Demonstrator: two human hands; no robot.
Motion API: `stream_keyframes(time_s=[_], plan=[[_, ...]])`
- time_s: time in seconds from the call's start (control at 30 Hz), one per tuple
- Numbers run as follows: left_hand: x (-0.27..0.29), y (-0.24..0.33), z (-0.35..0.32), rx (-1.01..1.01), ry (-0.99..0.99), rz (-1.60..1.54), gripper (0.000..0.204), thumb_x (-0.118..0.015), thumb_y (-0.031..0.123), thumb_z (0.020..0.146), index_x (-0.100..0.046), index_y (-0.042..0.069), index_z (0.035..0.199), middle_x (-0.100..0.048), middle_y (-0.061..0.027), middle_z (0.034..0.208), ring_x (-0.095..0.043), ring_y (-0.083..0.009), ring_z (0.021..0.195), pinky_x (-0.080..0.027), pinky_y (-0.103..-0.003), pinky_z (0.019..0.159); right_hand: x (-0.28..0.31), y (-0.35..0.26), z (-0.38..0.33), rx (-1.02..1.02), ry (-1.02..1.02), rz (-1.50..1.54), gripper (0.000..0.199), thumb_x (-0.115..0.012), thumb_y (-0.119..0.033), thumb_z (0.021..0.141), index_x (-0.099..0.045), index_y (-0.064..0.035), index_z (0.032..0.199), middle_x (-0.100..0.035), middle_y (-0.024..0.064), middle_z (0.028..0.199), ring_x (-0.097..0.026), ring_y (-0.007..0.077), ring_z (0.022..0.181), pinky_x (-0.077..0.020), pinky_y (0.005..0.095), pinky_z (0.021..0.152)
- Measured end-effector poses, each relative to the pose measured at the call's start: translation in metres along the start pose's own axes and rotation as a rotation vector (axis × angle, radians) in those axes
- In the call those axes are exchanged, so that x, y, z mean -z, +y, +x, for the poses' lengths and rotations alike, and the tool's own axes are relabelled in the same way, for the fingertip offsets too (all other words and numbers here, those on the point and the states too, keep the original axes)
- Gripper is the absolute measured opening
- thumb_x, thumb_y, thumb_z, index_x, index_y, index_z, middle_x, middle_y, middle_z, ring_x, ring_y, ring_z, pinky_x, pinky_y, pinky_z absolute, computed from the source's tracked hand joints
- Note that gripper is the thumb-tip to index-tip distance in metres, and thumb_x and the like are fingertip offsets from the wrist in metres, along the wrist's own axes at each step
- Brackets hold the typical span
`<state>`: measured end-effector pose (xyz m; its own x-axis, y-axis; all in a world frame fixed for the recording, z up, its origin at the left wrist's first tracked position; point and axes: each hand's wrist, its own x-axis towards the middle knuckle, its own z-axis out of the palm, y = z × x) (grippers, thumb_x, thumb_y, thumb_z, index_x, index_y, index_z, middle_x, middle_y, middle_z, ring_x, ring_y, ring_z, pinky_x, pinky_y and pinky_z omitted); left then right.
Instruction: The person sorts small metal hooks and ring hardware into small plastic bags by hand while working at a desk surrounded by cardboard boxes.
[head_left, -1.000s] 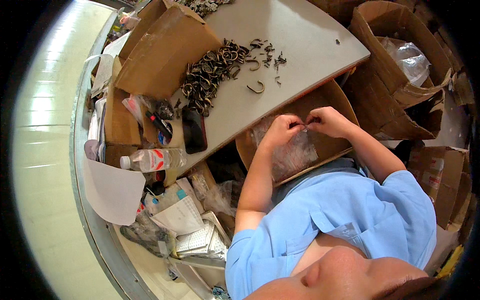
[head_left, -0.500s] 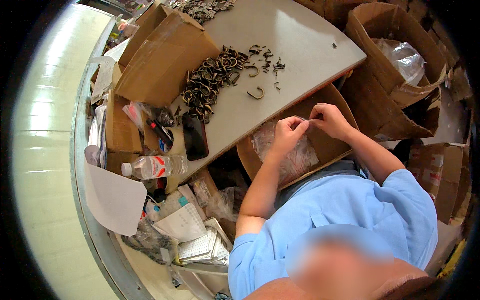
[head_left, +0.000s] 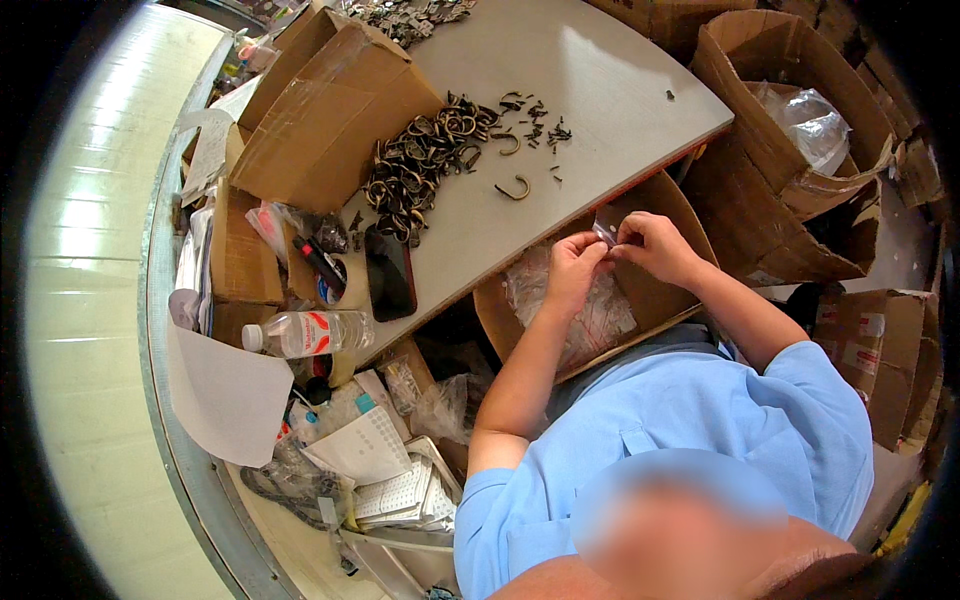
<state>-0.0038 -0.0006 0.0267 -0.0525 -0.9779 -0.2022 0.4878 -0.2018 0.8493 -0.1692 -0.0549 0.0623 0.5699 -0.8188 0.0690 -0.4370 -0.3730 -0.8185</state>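
Observation:
My left hand (head_left: 574,268) and my right hand (head_left: 654,246) meet fingertip to fingertip above the cardboard box (head_left: 680,292) at my lap. Pinched between them is a small clear plastic bag (head_left: 603,228), its free end sticking up past the fingers. What lies inside the bag is too small to make out. Below my hands, a heap of clear plastic bags (head_left: 600,325) with reddish lines fills part of the box. On the table, a single bronze-coloured hook (head_left: 514,188) lies apart from a pile of similar curved metal pieces (head_left: 415,165).
Short dark screws (head_left: 537,122) are scattered beside the pile on the grey table (head_left: 610,90). A dark phone (head_left: 391,272) and a water bottle (head_left: 310,334) lie at its left. Open cardboard boxes (head_left: 330,105) stand left; another carton (head_left: 735,60) holds clear plastic at the right.
My hands have shifted slightly, with the fingertips now closer together and a little lower. More of the small clear bag shows above them.

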Motion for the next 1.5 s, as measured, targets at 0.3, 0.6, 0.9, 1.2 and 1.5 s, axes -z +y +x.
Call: stream_keyframes(time_s=[0.3, 0.6, 0.9, 1.2, 1.5], plan=[[-0.007, 0.006, -0.003, 0.015, 0.050, 0.162, 0.016, -0.058, 0.010, 0.086, -0.062, -0.002, 0.095, -0.064, -0.0056, 0.089, -0.061, -0.0107, 0.074, -0.051, -0.024, 0.066, 0.002, -0.003, -0.001, 0.050, 0.011, -0.062, 0.018, -0.071, -0.009, 0.071, -0.057, 0.0003, 0.077, -0.060, 0.0153, 0.077, -0.059, 0.0290, 0.072, -0.0472, 0.0355, 0.065], [-0.004, -0.002, 0.001, -0.048, 0.094, 0.228, 0.016, -0.057, 0.008, 0.086, -0.061, -0.003, 0.097, -0.064, -0.0059, 0.088, -0.061, -0.0112, 0.076, -0.051, -0.025, 0.068, 0.000, 0.002, 0.000, 0.041, 0.099, 0.028, 0.014, -0.063, -0.004, 0.077, -0.063, 0.0006, 0.090, -0.062, 0.0166, 0.078, -0.061, 0.0275, 0.074, -0.0486, 0.0332, 0.067], [-0.004, -0.006, 0.000, -0.167, 0.023, 0.356, 0.014, -0.059, 0.008, 0.085, -0.062, -0.002, 0.095, -0.064, -0.0042, 0.084, -0.060, -0.0108, 0.074, -0.051, -0.024, 0.068, -0.002, 0.008, 0.000, -0.042, -0.014, 0.085, 0.016, -0.068, -0.010, 0.075, -0.062, 0.0018, 0.083, -0.062, 0.0168, 0.077, -0.061, 0.0250, 0.070, -0.0483, 0.0328, 0.064], [-0.002, -0.009, 0.001, -0.044, 0.105, 0.118, 0.014, -0.055, 0.007, 0.086, -0.062, -0.002, 0.094, -0.063, -0.0067, 0.089, -0.061, -0.0123, 0.076, -0.054, -0.026, 0.066, -0.002, 0.001, 0.000, -0.041, -0.002, 0.016, 0.015, -0.068, -0.010, 0.074, -0.060, 0.0010, 0.079, -0.061, 0.0154, 0.076, -0.060, 0.0269, 0.069, -0.0480, 0.0338, 0.063], [-0.001, -0.007, 0.001, -0.043, 0.100, 0.043, 0.012, -0.056, 0.006, 0.084, -0.062, -0.001, 0.091, -0.063, -0.0062, 0.087, -0.061, -0.0128, 0.074, -0.054, -0.026, 0.064, -0.002, -0.002, 0.000, 0.049, 0.022, -0.029, 0.015, -0.068, -0.010, 0.072, -0.060, -0.0002, 0.079, -0.060, 0.0155, 0.079, -0.059, 0.0306, 0.074, -0.0480, 0.0364, 0.067]])
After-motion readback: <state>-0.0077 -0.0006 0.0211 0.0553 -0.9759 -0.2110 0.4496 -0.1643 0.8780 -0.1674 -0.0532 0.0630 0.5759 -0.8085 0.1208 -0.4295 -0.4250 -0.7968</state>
